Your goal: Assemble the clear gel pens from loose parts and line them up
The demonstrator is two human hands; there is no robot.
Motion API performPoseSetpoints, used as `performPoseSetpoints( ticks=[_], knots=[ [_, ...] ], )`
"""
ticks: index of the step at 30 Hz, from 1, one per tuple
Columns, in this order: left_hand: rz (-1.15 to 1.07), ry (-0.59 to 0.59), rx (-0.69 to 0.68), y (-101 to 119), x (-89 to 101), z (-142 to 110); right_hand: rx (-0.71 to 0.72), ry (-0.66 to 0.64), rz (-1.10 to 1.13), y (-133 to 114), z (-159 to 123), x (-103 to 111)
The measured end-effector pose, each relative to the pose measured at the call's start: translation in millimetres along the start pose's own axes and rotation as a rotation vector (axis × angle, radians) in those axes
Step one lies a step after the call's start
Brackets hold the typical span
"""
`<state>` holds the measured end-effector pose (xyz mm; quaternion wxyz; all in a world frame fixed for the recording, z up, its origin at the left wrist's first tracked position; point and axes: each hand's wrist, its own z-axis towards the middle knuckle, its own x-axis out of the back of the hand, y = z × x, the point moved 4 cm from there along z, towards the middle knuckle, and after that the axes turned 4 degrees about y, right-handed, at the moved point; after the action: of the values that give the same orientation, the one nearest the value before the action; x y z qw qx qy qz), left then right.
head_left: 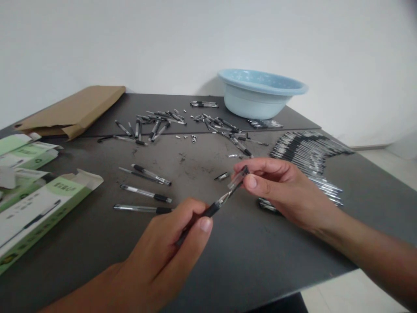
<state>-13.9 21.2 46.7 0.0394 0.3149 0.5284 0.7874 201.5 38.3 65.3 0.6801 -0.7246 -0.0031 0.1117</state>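
My left hand (pixel 177 252) is closed around a pen (pixel 213 209) by its black grip, its metal tip pointing up and to the right. Between the thumb and fingers of my right hand (pixel 280 189) is a clear pen cap (pixel 237 179) with a black end. The cap's mouth meets the pen's tip; how far the tip is inside I cannot tell. Left of my hands, several pens (pixel 145 193) lie on the dark table. Another cap (pixel 222 176) rests just beyond my right fingers. Partly behind my right hand is a large row of pens (pixel 298 150).
Loose pens and pen parts (pixel 159 119) are scattered across the back of the table (pixel 247 261), with small metal tips (pixel 194 138) among them. A light blue basin (pixel 260 98) stands at the back right. Green-and-white boxes (pixel 48 208) and a brown paper envelope (pixel 78 104) lie at the left.
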Motion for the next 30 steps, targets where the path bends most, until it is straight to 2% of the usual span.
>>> performPoseSetpoints(
  ticks=[13,23,26,28,30],
  knots=[
    [0.064,0.007,-0.075,2.2,1.9,0.5,0.109,0.073,-0.166,-19.4,-11.0,-1.1],
    [0.055,-0.055,-0.055,2.0,2.5,1.2,0.113,0.082,-0.219,-13.1,-12.6,-7.5],
    [0.059,-0.033,-0.037,1.6,2.1,0.9,0.136,0.064,-0.263,-9.1,-13.4,-7.1],
    [0.072,-0.006,-0.024,1.2,2.0,0.3,0.188,0.067,-0.336,-8.7,-13.5,-5.5],
    [0.093,0.01,-0.008,-0.3,1.4,-0.5,0.32,0.071,-0.459,-13.2,-13.7,-4.6]
  ],
)
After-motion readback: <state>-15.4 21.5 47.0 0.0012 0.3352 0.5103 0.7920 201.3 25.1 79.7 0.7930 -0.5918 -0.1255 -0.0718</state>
